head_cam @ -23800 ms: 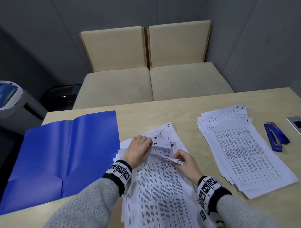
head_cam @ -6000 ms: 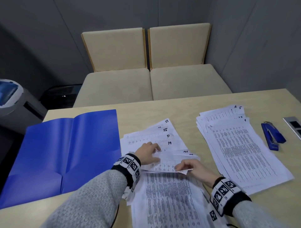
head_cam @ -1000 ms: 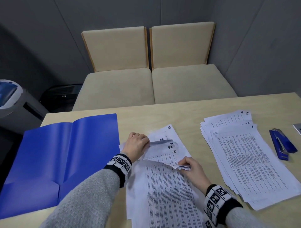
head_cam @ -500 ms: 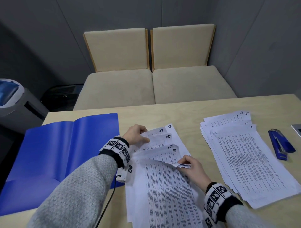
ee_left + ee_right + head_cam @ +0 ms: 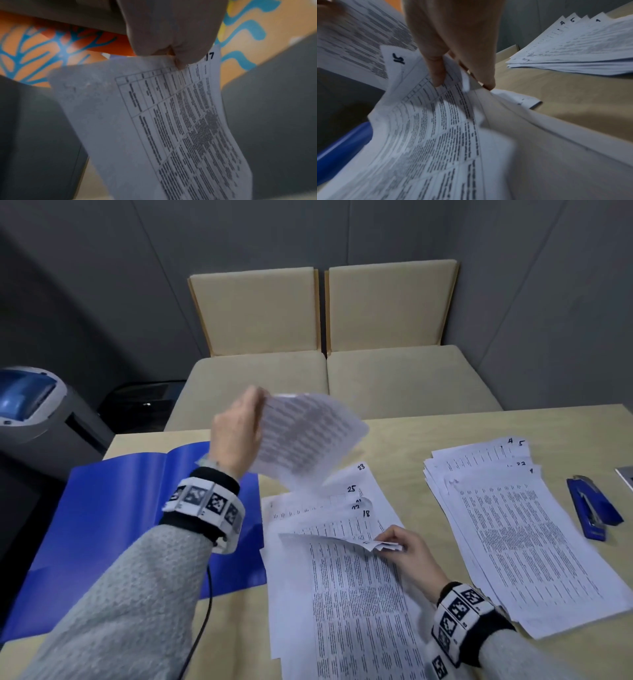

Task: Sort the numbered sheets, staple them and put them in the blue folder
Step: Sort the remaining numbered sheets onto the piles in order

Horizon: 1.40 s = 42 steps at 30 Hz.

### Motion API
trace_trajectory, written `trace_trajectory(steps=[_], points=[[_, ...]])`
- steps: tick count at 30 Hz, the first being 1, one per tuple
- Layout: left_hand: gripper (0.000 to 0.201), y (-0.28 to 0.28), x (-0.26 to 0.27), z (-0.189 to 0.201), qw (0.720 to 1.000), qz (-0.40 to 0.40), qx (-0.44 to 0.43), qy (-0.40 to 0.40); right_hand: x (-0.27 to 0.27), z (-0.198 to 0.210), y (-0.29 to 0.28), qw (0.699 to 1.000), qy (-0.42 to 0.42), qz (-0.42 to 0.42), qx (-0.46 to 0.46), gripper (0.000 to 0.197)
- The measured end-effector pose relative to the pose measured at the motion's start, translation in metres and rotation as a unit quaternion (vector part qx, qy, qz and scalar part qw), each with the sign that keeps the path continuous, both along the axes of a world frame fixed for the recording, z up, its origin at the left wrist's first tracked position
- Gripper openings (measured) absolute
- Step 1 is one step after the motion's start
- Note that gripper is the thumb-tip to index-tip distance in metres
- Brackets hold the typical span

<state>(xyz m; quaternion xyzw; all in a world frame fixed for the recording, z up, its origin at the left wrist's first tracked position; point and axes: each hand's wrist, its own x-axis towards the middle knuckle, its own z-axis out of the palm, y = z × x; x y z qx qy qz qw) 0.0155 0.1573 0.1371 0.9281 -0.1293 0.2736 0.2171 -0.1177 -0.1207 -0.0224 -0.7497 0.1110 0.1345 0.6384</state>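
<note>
My left hand (image 5: 239, 436) is raised above the table and pinches a printed sheet (image 5: 305, 440) by its top edge; in the left wrist view that sheet (image 5: 171, 121) carries the number 17. My right hand (image 5: 400, 546) pinches the curled top corner of the upper sheets of the middle pile (image 5: 342, 577), lifting them; the right wrist view shows the fingers (image 5: 436, 70) on that folded corner. Numbers 23, 25 and 18 show on fanned sheets under it. The open blue folder (image 5: 113, 525) lies at the left. A blue stapler (image 5: 592, 511) lies at the far right.
A second pile of numbered sheets (image 5: 520, 542) lies on the wooden table (image 5: 394, 433) between the middle pile and the stapler. A beige bench seat (image 5: 325, 371) stands behind the table. A grey and blue machine (image 5: 30, 405) stands at the left.
My left hand has pulled sheet 17 out of the fanned pile and lifted it up and away from the table. My right hand still holds the folded corner.
</note>
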Motion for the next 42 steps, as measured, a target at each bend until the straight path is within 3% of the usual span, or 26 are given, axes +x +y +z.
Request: trace_trajectory(steps=[3, 5, 7, 10, 14, 18, 21, 23, 26, 30, 32, 34, 42], points=[[0.014, 0.015, 0.001, 0.034, 0.985, -0.005, -0.156, -0.071, -0.004, 0.017, -0.005, 0.994, 0.017, 0.002, 0.104, 0.009], [0.017, 0.029, 0.008, 0.047, 0.970, -0.016, -0.229, -0.079, -0.005, 0.027, -0.011, 0.985, 0.040, -0.007, 0.166, 0.020], [0.024, 0.041, 0.015, 0.054, 0.961, -0.017, -0.266, -0.068, -0.004, 0.036, -0.019, 0.984, 0.055, 0.006, 0.172, 0.023], [0.023, 0.047, 0.022, 0.043, 0.967, -0.054, -0.249, -0.003, -0.002, 0.046, -0.029, 0.979, 0.073, 0.043, 0.186, 0.017], [0.011, 0.033, 0.024, -0.005, 0.962, -0.118, -0.150, 0.196, 0.002, 0.058, -0.034, 0.972, 0.091, 0.090, 0.198, 0.024], [0.013, 0.012, 0.005, -0.047, 0.927, -0.174, -0.062, 0.327, 0.005, 0.061, -0.024, 0.974, 0.073, 0.095, 0.194, 0.018], [0.014, -0.014, -0.017, -0.074, 0.887, -0.213, -0.018, 0.409, 0.006, 0.050, -0.012, 0.980, 0.062, 0.023, 0.186, 0.016], [0.013, -0.031, -0.033, -0.097, 0.868, -0.233, -0.010, 0.438, 0.004, 0.039, -0.004, 0.993, 0.035, -0.001, 0.110, 0.009], [0.017, -0.048, -0.052, -0.123, 0.847, -0.245, -0.028, 0.471, 0.001, 0.025, 0.005, 1.000, -0.005, 0.018, -0.012, 0.017], [0.046, -0.059, -0.058, -0.137, 0.809, -0.165, -0.145, 0.545, -0.002, 0.013, 0.012, 0.999, -0.012, 0.025, -0.022, 0.015], [0.047, -0.062, -0.054, -0.147, 0.845, -0.103, -0.141, 0.506, -0.003, 0.011, 0.012, 0.999, -0.010, 0.017, -0.028, 0.012], [0.029, -0.064, -0.051, -0.153, 0.885, -0.083, -0.079, 0.452, -0.004, 0.009, 0.011, 0.999, -0.009, 0.020, -0.033, 0.011], [0.016, -0.062, -0.046, -0.162, 0.893, -0.120, 0.041, 0.432, -0.004, 0.006, 0.008, 1.000, 0.010, 0.013, -0.017, 0.008]])
